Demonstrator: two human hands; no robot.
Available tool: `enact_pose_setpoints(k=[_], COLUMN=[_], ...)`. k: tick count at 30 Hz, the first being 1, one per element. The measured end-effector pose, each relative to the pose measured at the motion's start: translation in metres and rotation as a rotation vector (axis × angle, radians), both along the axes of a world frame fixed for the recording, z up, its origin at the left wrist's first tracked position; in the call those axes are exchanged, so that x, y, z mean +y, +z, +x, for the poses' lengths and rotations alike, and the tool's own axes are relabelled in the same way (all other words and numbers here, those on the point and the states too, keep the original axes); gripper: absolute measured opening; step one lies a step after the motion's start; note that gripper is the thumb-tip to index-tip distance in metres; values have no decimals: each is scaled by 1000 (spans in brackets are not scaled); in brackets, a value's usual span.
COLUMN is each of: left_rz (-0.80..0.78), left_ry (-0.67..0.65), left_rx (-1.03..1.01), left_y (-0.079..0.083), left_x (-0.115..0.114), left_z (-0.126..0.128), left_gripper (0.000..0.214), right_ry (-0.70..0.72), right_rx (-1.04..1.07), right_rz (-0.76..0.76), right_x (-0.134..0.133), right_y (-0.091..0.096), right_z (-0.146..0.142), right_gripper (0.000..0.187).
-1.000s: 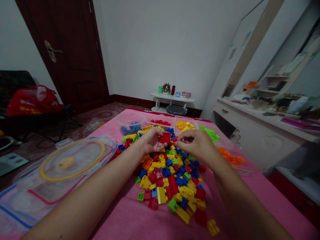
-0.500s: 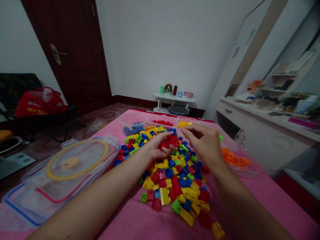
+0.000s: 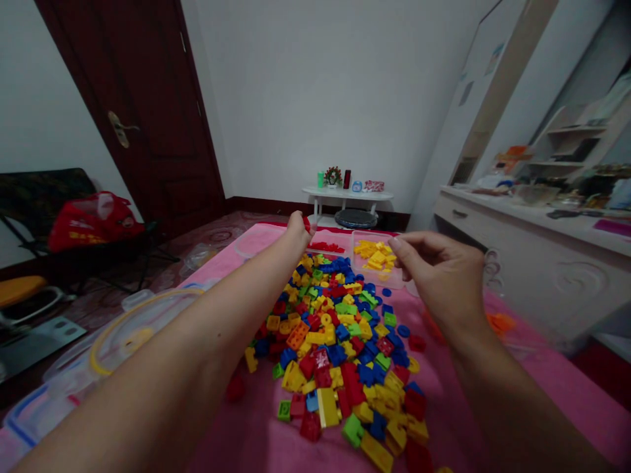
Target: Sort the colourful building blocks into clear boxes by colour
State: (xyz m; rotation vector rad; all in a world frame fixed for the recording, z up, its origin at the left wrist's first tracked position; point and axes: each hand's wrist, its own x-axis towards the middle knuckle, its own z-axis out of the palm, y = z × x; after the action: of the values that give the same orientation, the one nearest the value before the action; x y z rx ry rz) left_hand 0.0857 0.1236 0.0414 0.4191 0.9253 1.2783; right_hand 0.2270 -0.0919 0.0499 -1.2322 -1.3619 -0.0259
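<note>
A heap of red, yellow, blue and green toy bricks (image 3: pixel 340 341) covers the pink cloth (image 3: pixel 256 427) in front of me. My left hand (image 3: pixel 298 231) is stretched far out over the back of the heap, closed on red bricks that show at its fingertips, just above the clear tub of red bricks (image 3: pixel 326 247). My right hand (image 3: pixel 438 276) hovers over the heap's right side, fingers loosely curled and pinched, and nothing shows in them. A clear tub of yellow bricks (image 3: pixel 375 256) stands just left of the right hand.
Clear tub lids with yellow, red and blue rims (image 3: pixel 118 335) lie at the left. Orange bricks (image 3: pixel 497 322) lie at the right, behind my right wrist. A white dresser (image 3: pixel 532 263) stands right, a small white table (image 3: pixel 348 195) behind, a dark door (image 3: pixel 148 118) at back left.
My left hand has carried the red bricks from above the heap's middle forward to the red tub. My right hand has let go of them and drawn to the right.
</note>
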Motion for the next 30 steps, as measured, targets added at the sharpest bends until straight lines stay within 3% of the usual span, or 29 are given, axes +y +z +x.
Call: enact_pose_setpoints(k=[4,7,9,13,15,18,22,30], left_rz=[7,189,364,608,758,953,1021,1087], left_ry=[-28,-130,-198,-400,-487,-566,-621,-814], left_rx=[152,460,660,779,897,1253,1651,1653], left_y=[-2,-6,-8,-17,-25,-39,-51,-52], left_x=[10,0,-11,-41,-57,-77,-97,-99], left_z=[10,13,13,5,-3,-17,-31,-50], left_gripper=[35,37,31,27,29,24,26,42], right_ry=[-2,32,55,135,177,194,171,300], right_rx=[-13,-12,-40,-221,-347,-484,-536,-619], right_rz=[-15,-56,-100,-255,-336,-412,-445,-520], right_x=[1,3,7,19,26,34,38,33], right_y=[0,-3,-8,-32,-48,-69,-79,-88], right_z=[2,2,1,-5,-8,-8,-4,-15], right_gripper=[18,19,19,16,28,41,45,65])
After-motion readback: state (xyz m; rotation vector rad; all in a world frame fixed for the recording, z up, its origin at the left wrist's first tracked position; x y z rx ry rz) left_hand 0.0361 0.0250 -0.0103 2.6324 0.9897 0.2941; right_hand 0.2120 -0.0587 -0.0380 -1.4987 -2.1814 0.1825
